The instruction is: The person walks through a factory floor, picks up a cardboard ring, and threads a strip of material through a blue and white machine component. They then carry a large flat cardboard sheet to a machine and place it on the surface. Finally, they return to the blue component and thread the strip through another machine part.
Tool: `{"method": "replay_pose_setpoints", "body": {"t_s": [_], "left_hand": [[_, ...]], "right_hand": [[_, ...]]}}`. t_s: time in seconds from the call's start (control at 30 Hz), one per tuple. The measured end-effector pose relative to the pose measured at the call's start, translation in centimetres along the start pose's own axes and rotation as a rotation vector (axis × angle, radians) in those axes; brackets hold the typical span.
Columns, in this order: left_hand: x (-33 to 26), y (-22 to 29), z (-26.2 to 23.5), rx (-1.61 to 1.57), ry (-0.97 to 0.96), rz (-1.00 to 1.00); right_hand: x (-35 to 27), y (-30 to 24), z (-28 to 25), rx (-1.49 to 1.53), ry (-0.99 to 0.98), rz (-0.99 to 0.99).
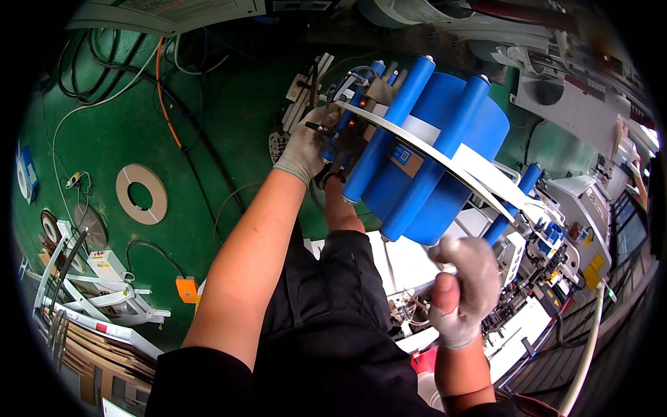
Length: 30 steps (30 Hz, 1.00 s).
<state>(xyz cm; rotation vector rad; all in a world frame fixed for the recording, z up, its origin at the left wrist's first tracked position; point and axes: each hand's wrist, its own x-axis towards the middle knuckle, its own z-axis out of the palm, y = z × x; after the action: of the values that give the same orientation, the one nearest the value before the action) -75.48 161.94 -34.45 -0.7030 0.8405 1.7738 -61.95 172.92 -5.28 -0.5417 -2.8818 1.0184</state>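
My left hand (304,151), in a thin grey-white glove, reaches to the dark bracket at the left side of a reel unit. Its fingers close in around a small black handle (321,129), partly hidden, so what they grip is unclear. Blue rollers (408,90) stand out around a white disc flange (479,177) and a large blue roll (445,104). Just below the reel is my right hand (467,288), gloved with the thumb tip bare. Its fingers are curled in; whether anything small lies inside is hidden.
A cardboard ring (141,194) lies on the green floor (229,90) at left, with cables (167,104) nearby. A white metal frame (111,295) and stacked cardboard (97,351) stand lower left. Machinery (535,278) fills the right, where another person's arm (636,174) shows.
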Motion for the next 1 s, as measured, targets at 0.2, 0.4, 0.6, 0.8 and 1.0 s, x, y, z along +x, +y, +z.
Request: {"method": "replay_pose_setpoints", "body": {"t_s": [0.2, 0.4, 0.6, 0.8, 1.0], "left_hand": [[0.4, -1.4, -0.9, 0.011, -0.155, 0.164], [-1.3, -0.7, 0.1, -0.042, -0.112, -0.026], [2.8, -4.5, -4.9, 0.575, -0.215, 0.291], [2.3, -4.3, -4.7, 1.006, -0.214, 0.676], [-2.5, 0.4, 2.4, -0.122, 0.074, -0.190]], "right_hand": [[10.1, -3.8, -0.5, -0.625, -0.659, 0.064], [11.8, -5.4, 0.6, -0.804, -0.861, 0.242], [9.9, -3.8, -0.8, -0.486, -0.637, -0.097], [2.5, 0.4, -1.9, 0.062, -0.011, 0.471], [4.1, -1.0, 1.9, 0.305, 0.173, 0.676]]}}
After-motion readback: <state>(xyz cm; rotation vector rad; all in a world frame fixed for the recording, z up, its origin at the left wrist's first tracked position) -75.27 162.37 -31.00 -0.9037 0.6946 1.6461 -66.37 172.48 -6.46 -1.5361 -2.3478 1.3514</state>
